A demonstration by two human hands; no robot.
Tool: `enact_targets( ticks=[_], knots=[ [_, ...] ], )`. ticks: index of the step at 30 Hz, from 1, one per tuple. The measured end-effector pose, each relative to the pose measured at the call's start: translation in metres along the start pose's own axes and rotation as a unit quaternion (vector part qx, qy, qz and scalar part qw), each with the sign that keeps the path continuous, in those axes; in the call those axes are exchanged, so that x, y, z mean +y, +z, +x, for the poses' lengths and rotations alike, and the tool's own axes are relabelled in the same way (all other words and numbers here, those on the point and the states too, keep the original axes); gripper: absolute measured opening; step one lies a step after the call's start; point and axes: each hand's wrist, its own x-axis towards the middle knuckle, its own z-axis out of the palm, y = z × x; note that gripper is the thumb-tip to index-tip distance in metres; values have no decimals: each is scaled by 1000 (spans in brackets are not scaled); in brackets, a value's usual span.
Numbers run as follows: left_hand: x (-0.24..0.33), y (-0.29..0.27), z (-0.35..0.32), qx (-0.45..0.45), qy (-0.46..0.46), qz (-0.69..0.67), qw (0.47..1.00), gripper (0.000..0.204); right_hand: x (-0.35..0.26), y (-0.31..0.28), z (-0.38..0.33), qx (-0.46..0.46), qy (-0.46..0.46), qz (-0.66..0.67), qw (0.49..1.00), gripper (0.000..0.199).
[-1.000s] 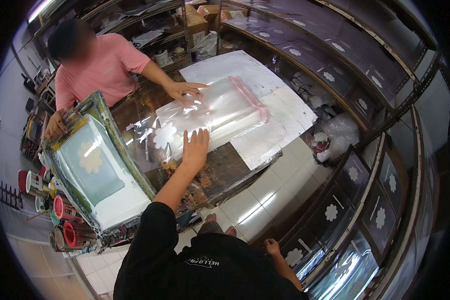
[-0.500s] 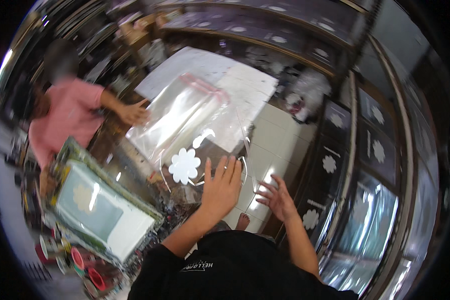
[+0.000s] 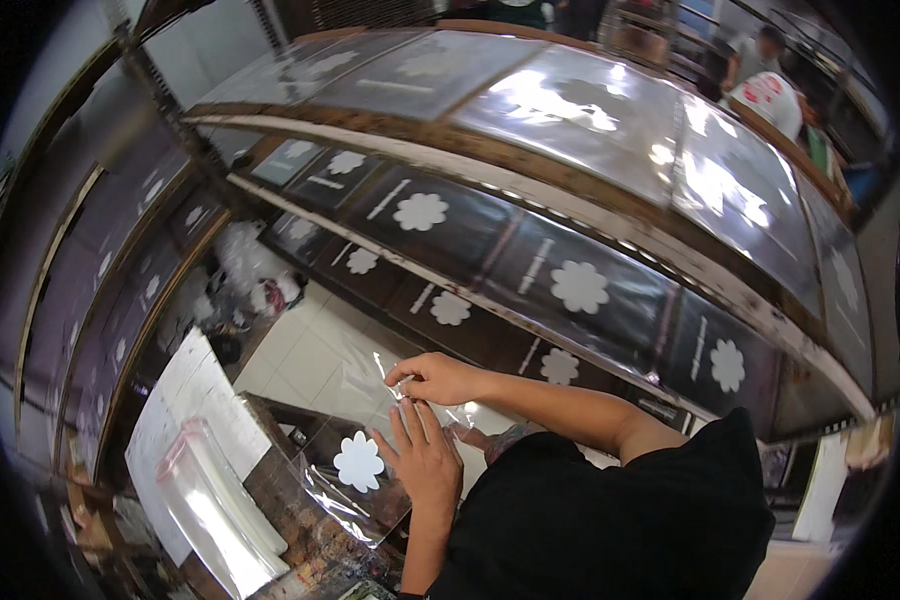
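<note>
A clear plastic bag [image 3: 368, 515] with a white flower-shaped print [image 3: 358, 462] hangs partly off the table edge, under both hands. My left hand [image 3: 425, 460] lies on it beside the flower, its fingers stretched out. Just beyond, my right hand [image 3: 432, 378] is closed, with thumb and fingers pinching the bag's far edge. Light glints along the creased film near those fingertips. To the left, a stack of clear bags [image 3: 215, 505] with a pinkish end rests on a white sheet [image 3: 195, 385].
A long rack [image 3: 530, 165] runs across the far side, its shelves holding several printed clear sheets [image 3: 420, 211]. More shelving [image 3: 85, 300] stands at the left. Bundled clear plastic [image 3: 250, 260] lies by the tiled floor [image 3: 300, 345]. People [image 3: 770, 95] are at the far right.
My view has swung right toward the rack, and the co-worker in pink and the framed screen have left it. My right hand has closed on the bag's edge.
</note>
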Motion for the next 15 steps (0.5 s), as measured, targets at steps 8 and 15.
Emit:
enact_targets(
  ticks=[8,15],
  knots=[
    [76,-29,-39,17,181,-181,966,82,-76,-59,-137,99,-27,-163,981,28],
    [74,-47,-42,243,185,-276,911,61,-227,-158,-225,108,-14,-328,939,24]
  ],
)
